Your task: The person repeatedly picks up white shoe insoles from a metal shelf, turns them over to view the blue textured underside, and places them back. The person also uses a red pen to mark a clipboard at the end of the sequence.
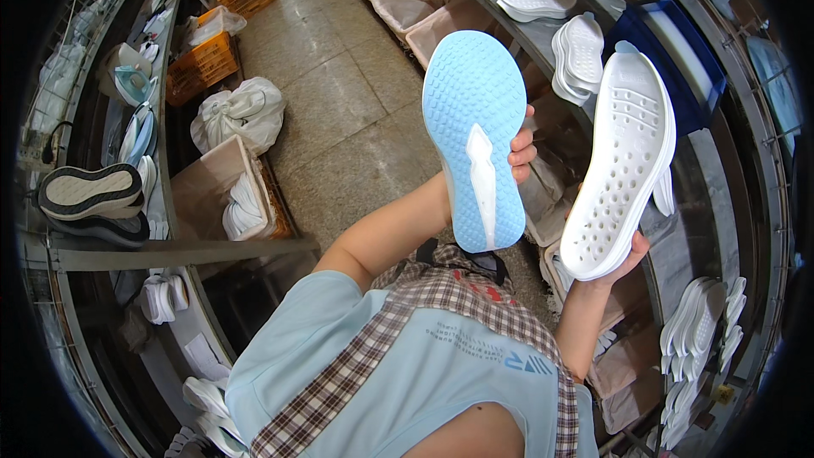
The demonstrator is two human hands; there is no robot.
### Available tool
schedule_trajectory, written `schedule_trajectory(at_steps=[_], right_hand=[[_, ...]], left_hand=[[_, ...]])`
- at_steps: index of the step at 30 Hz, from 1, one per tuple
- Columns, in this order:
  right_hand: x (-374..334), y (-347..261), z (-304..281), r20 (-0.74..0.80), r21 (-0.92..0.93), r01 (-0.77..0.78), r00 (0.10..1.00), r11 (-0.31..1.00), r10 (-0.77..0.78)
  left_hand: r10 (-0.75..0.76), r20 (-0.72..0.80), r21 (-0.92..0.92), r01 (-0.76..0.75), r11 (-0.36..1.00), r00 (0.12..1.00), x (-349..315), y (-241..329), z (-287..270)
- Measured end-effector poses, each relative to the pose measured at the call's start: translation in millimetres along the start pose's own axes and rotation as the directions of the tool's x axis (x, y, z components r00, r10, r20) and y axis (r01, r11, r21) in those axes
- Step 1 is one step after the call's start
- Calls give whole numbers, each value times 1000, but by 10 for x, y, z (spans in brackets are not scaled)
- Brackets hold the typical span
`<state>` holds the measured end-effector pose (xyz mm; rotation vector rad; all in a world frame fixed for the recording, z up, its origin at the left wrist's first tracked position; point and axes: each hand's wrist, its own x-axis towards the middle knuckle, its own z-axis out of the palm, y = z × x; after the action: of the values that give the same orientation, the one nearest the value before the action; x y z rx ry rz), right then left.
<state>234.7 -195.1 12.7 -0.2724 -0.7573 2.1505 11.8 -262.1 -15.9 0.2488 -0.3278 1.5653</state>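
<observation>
My left hand [522,153] is closed round a light blue shoe outsole [476,110] from behind, with its fingertips showing at the right edge. The outsole's textured tread faces me, and a narrow white piece runs down its lower middle. My right hand [626,261] grips a white shoe midsole [616,165] low at its heel end. Rows of small holes and a few ridges mark the midsole's face, and a pale blue tab sticks out at its top. Both soles are held up side by side, a gap between them. Most of each hand is hidden behind its sole.
White soles [534,2] lie along the right-hand bench, beside a dark blue bin [670,59]. More white soles [695,322] stand lower right. At left are a dark-rimmed sole [91,189], a lined crate [208,174], a white bag [242,114] and orange crates [202,68].
</observation>
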Motion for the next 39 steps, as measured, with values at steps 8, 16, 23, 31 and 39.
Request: schedule_trajectory(at_steps=[8, 16, 23, 31, 39], right_hand=[[-41, 144, 67, -135, -334, 47, 986, 942, -97], [-224, 400, -258, -132, -126, -211, 972, 969, 194], [-683, -180, -505, -319, -605, -36, 926, 795, -201], [-855, -1387, -1375, -525, -249, 67, 829, 966, -193], [-489, -2480, -2498, -696, -143, -159, 718, 977, 15]], left_hand=[[-33, -144, 227, 66, 972, 989, 50, 34, -79], [-258, -522, 333, 472, 816, 813, 218, -416, -140], [-150, -539, 630, 515, 582, 829, 599, -1344, -287], [-103, -428, 888, 439, 137, 898, 1368, -2296, -673], [249, -746, 633, 543, 552, 617, 1785, -2137, -1123]])
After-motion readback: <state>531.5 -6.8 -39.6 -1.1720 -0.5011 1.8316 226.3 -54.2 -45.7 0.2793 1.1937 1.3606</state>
